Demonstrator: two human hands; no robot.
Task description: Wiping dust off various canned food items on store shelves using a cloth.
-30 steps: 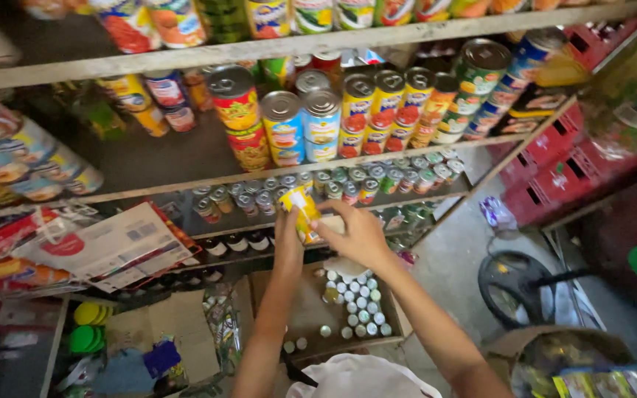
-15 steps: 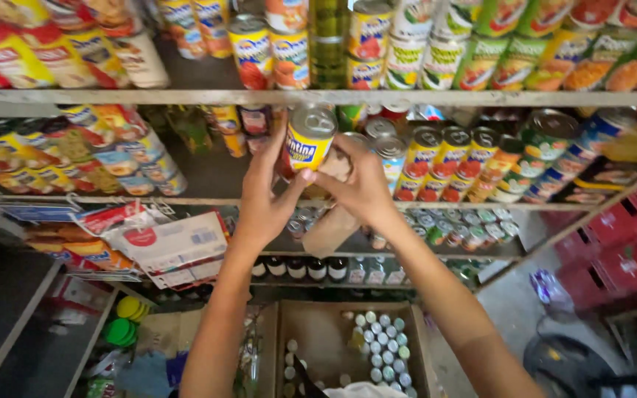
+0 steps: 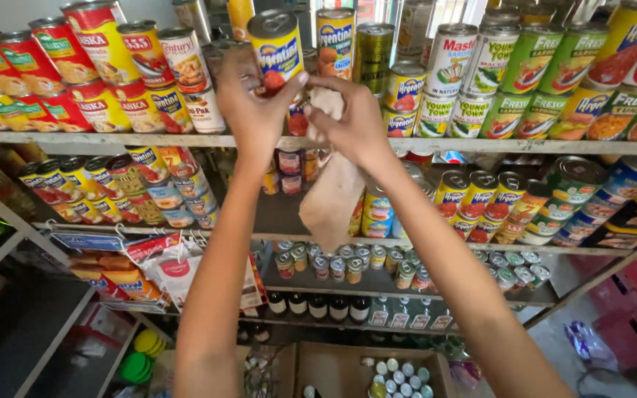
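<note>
Our left hand (image 3: pixel 256 103) grips the yellow-and-blue can (image 3: pixel 280 59) at twelve o'clock on the top shelf (image 3: pixel 525 146); our right hand (image 3: pixel 355 121) clutches a beige cloth (image 3: pixel 331 195) against it. Wiping looks unfinished; the can isn't released.

Yellow-and-blue label with red tomatoes was seen on the held can (image 3: pixel 278 55), beige cloth (image 3: pixel 332 193) just right of it, green-labelled cans (image 3: pixel 506 85) farther right, red-labelled cans (image 3: pixel 75 66) left.
</note>
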